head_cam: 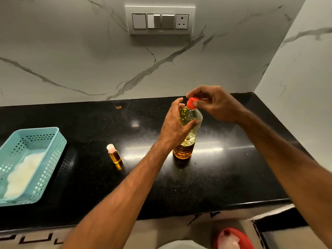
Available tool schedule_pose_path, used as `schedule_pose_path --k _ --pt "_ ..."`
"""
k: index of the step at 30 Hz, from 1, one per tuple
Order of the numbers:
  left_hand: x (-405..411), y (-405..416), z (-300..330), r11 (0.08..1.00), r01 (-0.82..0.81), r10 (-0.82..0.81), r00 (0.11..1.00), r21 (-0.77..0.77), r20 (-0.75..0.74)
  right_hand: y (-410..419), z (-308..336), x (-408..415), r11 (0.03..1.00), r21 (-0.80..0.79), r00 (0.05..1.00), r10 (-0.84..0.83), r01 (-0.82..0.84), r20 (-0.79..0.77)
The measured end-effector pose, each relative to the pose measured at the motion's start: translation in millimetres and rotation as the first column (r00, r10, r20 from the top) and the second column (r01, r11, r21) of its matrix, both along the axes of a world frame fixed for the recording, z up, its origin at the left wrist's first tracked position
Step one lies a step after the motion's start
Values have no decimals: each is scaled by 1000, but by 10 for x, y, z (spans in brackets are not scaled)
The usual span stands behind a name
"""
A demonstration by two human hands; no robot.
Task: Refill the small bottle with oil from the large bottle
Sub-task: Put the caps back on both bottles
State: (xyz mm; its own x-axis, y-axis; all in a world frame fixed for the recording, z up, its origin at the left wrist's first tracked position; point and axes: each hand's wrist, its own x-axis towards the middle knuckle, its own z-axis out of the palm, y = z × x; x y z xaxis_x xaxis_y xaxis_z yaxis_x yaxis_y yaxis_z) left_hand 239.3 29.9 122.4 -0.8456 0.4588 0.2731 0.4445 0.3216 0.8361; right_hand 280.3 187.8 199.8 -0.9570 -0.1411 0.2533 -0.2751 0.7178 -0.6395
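Note:
The large clear bottle [188,126] of yellow oil stands upright on the black counter [224,168], a little right of centre. My left hand [174,126] grips its upper body from the left, thumb across the front. My right hand [215,105] pinches its red cap [191,103] from the right. The small bottle [114,154], holding amber oil and closed with a pale pink cap, stands upright to the left, apart from both hands.
A teal perforated basket [45,139] with something white inside sits at the counter's left end. Marble walls close off the back and the right, with a switch plate [159,20] above. A red bin [235,239] is on the floor below the counter's front edge.

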Motion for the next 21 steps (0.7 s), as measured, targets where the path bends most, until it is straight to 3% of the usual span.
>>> schedule_pose_path --k 4,11,16,21 --pt "-30 -5 -29 1000 -8 8 1000 12 4 -5 38 -26 997 70 1000 26 -25 -7" --pt "-43 7 -33 1000 -13 13 1000 11 9 -60 209 -106 929 369 999 39 -25 -31" --pt "-37 2 -36 1000 -22 22 1000 10 -3 -39 322 -151 888 454 997 59 -74 47" --pt "-27 20 -36 999 -35 35 999 1 -7 -82 271 -198 824 566 1000 -23 23 -7"
